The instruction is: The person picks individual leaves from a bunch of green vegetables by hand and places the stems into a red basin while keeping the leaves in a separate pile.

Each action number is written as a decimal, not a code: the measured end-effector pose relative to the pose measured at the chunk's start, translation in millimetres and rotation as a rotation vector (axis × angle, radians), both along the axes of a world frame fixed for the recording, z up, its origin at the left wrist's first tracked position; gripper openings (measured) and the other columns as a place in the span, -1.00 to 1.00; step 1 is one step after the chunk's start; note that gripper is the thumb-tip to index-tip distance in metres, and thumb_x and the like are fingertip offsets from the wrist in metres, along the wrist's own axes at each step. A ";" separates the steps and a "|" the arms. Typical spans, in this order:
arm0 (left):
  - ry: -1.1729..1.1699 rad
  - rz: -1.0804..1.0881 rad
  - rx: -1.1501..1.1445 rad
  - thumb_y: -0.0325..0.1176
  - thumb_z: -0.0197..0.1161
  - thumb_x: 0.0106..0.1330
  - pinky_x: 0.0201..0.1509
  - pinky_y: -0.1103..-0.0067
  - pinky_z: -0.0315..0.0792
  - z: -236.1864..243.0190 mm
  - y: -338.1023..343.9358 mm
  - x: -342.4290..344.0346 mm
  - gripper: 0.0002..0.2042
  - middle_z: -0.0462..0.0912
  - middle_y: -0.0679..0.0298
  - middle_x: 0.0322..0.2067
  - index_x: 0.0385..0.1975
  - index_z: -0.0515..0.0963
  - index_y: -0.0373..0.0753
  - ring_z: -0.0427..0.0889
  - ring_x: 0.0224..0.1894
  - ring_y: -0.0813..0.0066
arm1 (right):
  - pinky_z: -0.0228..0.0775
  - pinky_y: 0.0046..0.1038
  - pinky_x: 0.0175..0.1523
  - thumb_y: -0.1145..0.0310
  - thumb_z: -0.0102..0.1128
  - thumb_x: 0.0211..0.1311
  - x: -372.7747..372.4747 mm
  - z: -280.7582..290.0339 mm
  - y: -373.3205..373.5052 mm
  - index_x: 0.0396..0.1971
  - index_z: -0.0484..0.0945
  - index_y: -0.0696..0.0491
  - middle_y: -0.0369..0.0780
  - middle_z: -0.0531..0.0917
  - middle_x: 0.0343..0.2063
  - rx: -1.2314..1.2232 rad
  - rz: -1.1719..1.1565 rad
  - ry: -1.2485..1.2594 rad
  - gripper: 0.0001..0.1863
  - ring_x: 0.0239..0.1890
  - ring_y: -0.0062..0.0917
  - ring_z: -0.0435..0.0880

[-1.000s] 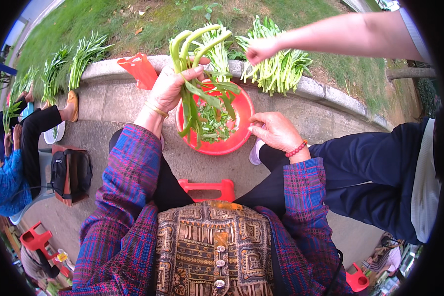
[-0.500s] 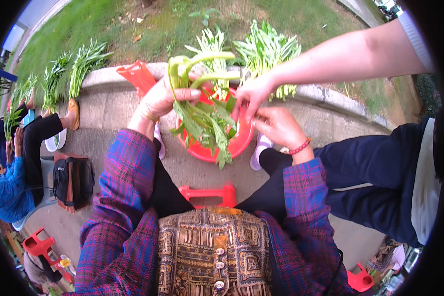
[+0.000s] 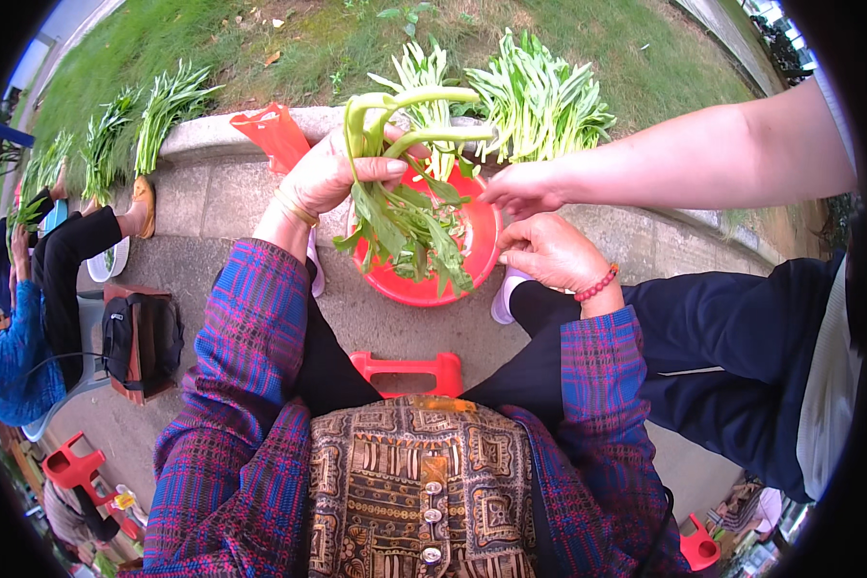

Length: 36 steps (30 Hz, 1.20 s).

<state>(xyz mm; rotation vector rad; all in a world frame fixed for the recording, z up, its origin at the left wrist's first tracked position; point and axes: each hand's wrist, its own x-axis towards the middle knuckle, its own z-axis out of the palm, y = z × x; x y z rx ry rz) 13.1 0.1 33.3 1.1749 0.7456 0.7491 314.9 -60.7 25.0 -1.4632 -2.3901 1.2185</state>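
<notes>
My left hand (image 3: 329, 181) is closed round a bunch of leafy greens (image 3: 407, 223). Thick pale stems bend over at its top and the leaves hang down over a red plastic basin (image 3: 488, 227). Cut bits of greens lie inside the basin. Beside the basin's right rim, my right hand (image 3: 554, 250) has its thumb pressed to curled fingers. Whether anything small is in that pinch is hidden. Another person's hand (image 3: 525, 189) reaches in from the right, just above my right hand and near the greens.
A pile of greens (image 3: 539, 101) and a smaller one (image 3: 422, 77) lie behind the basin along the kerb, beside a red plastic bag (image 3: 275, 135). A red stool (image 3: 409, 374) is between my legs. At left are a black bag (image 3: 140, 337) and a seated person (image 3: 19, 352).
The other person's hand has drawn back from the leaves and loosened. My right hand has shifted slightly up and its fingers have curled in. My left hand keeps hold of the greens.
</notes>
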 end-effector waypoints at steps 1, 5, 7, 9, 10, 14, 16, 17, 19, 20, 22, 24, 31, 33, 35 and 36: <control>-0.007 -0.002 0.000 -0.38 0.39 0.09 -0.16 0.59 0.50 -0.2 0.3 -0.6 -0.69 0.65 0.32 -0.24 -0.14 0.59 -0.27 0.58 -0.22 0.58 | 0.44 -0.45 -0.26 0.39 0.24 0.05 -0.5 0.9 -0.1 -0.32 0.62 0.20 -0.10 0.66 -0.50 0.007 0.006 -0.010 -0.78 -0.43 -0.46 0.64; -0.016 -0.008 -0.021 -0.39 0.39 0.09 -0.15 0.60 0.50 0.5 -2.6 -1.2 -0.69 0.65 0.31 -0.24 -0.14 0.59 -0.27 0.58 -0.22 0.58 | 0.45 -0.46 -0.29 0.38 0.23 0.07 -3.1 6.4 -2.5 -0.31 0.62 0.20 -0.12 0.67 -0.49 -0.040 -0.024 -0.032 -0.78 -0.43 -0.48 0.65; -0.025 -0.005 -0.015 -0.39 0.39 0.10 -0.15 0.60 0.51 1.8 -1.7 0.1 -0.69 0.64 0.31 -0.23 -0.14 0.59 -0.27 0.58 -0.22 0.58 | 0.46 -0.47 -0.30 0.38 0.23 0.08 -1.4 8.9 -0.8 -0.30 0.62 0.20 -0.13 0.67 -0.49 -0.045 -0.051 -0.036 -0.77 -0.43 -0.50 0.65; -0.044 0.003 0.003 -0.40 0.38 0.10 -0.14 0.59 0.52 -1.7 -2.6 1.0 -0.70 0.64 0.31 -0.23 -0.14 0.58 -0.27 0.58 -0.21 0.58 | 0.46 -0.48 -0.31 0.36 0.22 0.10 4.8 4.2 0.5 -0.30 0.62 0.20 -0.15 0.68 -0.48 -0.008 -0.062 -0.035 -0.77 -0.44 -0.54 0.65; -0.041 0.000 -0.011 -0.40 0.38 0.10 -0.14 0.59 0.52 -2.3 -2.4 1.3 -0.69 0.64 0.30 -0.22 -0.14 0.57 -0.27 0.58 -0.20 0.57 | 0.46 -0.49 -0.31 0.37 0.22 0.10 6.8 -0.1 2.2 -0.30 0.62 0.20 -0.17 0.68 -0.47 0.067 -0.114 -0.031 -0.77 -0.45 -0.56 0.64; -0.010 -0.031 -0.042 -0.43 0.38 0.10 -0.13 0.56 0.54 -1.4 -1.4 5.6 -0.66 0.63 0.20 -0.16 -0.11 0.52 -0.27 0.59 -0.15 0.49 | 0.46 -0.55 -0.31 0.40 0.20 0.13 4.1 -6.4 8.0 -0.28 0.61 0.20 -0.21 0.69 -0.46 0.233 -0.354 0.092 -0.79 -0.46 -0.63 0.62; -0.039 -0.040 -0.060 -0.43 0.38 0.09 -0.12 0.56 0.54 0.8 -4.6 8.9 -0.66 0.63 0.18 -0.16 -0.11 0.51 -0.27 0.59 -0.14 0.46 | 0.45 -0.56 -0.31 0.40 0.19 0.14 0.0 -7.2 8.8 -0.28 0.61 0.20 -0.21 0.68 -0.46 0.215 -0.439 0.153 -0.79 -0.46 -0.64 0.62; -0.026 -0.057 -0.056 -0.43 0.38 0.09 -0.12 0.56 0.54 2.8 -2.2 10.1 -0.66 0.63 0.19 -0.16 -0.12 0.51 -0.28 0.60 -0.16 0.46 | 0.45 -0.56 -0.31 0.41 0.19 0.13 1.3 -9.4 10.2 -0.27 0.61 0.20 -0.21 0.68 -0.47 0.247 -0.421 0.143 -0.79 -0.46 -0.63 0.61; -0.012 -0.047 -0.021 -0.43 0.38 0.09 -0.11 0.55 0.54 3.7 -2.4 9.4 -0.65 0.63 0.19 -0.16 -0.11 0.51 -0.29 0.61 -0.17 0.47 | 0.45 -0.55 -0.29 0.42 0.20 0.13 -3.0 -8.6 9.7 -0.25 0.61 0.20 -0.20 0.68 -0.48 0.256 -0.401 0.096 -0.79 -0.45 -0.63 0.61; -0.005 -0.041 -0.004 -0.43 0.38 0.08 -0.10 0.54 0.54 4.2 -2.1 9.4 -0.65 0.63 0.19 -0.17 -0.11 0.51 -0.30 0.61 -0.17 0.48 | 0.45 -0.55 -0.29 0.42 0.20 0.13 -4.2 -8.2 9.4 -0.25 0.61 0.20 -0.20 0.68 -0.48 0.261 -0.392 0.073 -0.78 -0.45 -0.63 0.61; -0.035 -0.058 -0.017 -0.43 0.38 0.08 -0.12 0.55 0.54 3.8 -1.0 9.2 -0.65 0.63 0.20 -0.17 -0.11 0.51 -0.30 0.61 -0.18 0.49 | 0.47 -0.50 -0.26 0.43 0.22 0.09 -4.5 -10.2 9.1 -0.23 0.61 0.19 -0.16 0.67 -0.47 0.259 -0.402 0.124 -0.76 -0.42 -0.54 0.64; -0.066 -0.078 -0.032 -0.42 0.39 0.08 -0.13 0.56 0.53 2.9 0.0 10.2 -0.64 0.63 0.20 -0.18 -0.11 0.51 -0.29 0.61 -0.20 0.49 | 0.49 -0.43 -0.24 0.41 0.22 0.04 -4.7 -8.5 11.7 -0.26 0.62 0.18 -0.09 0.67 -0.46 0.272 -0.448 0.213 -0.76 -0.39 -0.37 0.69; -0.167 -0.041 -0.067 -0.41 0.38 0.08 -0.21 0.61 0.50 10.9 -3.6 11.6 -0.66 0.64 0.24 -0.25 -0.12 0.55 -0.30 0.58 -0.28 0.58 | 0.44 -0.56 -0.27 0.47 0.23 0.07 -14.8 -33.0 23.4 -0.21 0.61 0.19 -0.26 0.64 -0.38 0.113 -0.441 0.333 -0.75 -0.42 -0.64 0.59; -0.169 -0.081 -0.038 -0.38 0.38 0.08 -0.25 0.64 0.45 5.8 0.0 9.1 -0.65 0.60 0.31 -0.35 -0.12 0.56 -0.32 0.53 -0.35 0.63 | 0.42 -0.60 -0.30 0.49 0.24 0.09 -25.3 -40.2 23.2 -0.26 0.60 0.23 -0.32 0.63 -0.44 0.019 -0.441 0.388 -0.80 -0.44 -0.71 0.55; -0.126 -0.068 -0.016 -0.30 0.37 0.10 -0.33 0.69 0.36 1.5 0.1 9.0 -0.63 0.49 0.42 -0.50 -0.12 0.57 -0.35 0.44 -0.45 0.68 | 0.42 -0.60 -0.28 0.51 0.22 0.11 -34.2 -46.5 23.8 -0.30 0.61 0.23 -0.32 0.64 -0.46 -0.115 -0.471 0.392 -0.84 -0.42 -0.72 0.55; -0.123 -0.065 -0.003 -0.30 0.37 0.10 -0.33 0.69 0.35 1.4 0.1 9.1 -0.63 0.49 0.42 -0.51 -0.12 0.57 -0.35 0.44 -0.45 0.68 | 0.42 -0.60 -0.28 0.52 0.21 0.12 -36.7 -43.2 23.2 -0.31 0.62 0.23 -0.32 0.64 -0.47 -0.190 -0.498 0.417 -0.85 -0.42 -0.72 0.55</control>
